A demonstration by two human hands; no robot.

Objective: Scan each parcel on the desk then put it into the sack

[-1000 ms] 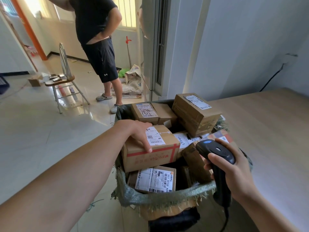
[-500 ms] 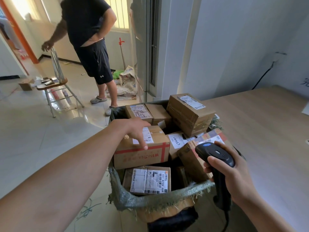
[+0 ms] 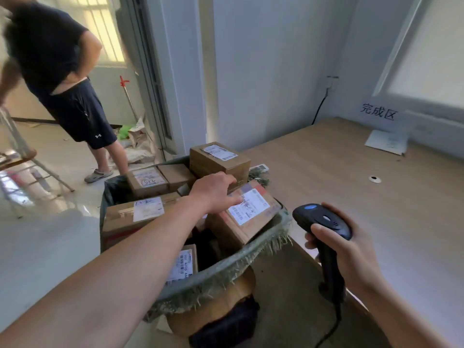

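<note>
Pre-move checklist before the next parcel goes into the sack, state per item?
1. Scanner in right hand: ok, gripped.
2. Left hand free: not ok, fingers rest on the tilted box.
3. That box settled: not ok, it leans on the rim of the sack.
4. Room in sack: not ok, boxes piled above the rim.
5. Next parcel on desk: ok, a white packet lies at the far side.
6. Its label readable: cannot tell, blurred.

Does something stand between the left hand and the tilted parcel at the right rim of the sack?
Nothing visible does. The left hand lies directly on the tilted parcel, at its white label; the parcel sits in the mouth of the sack.
</note>
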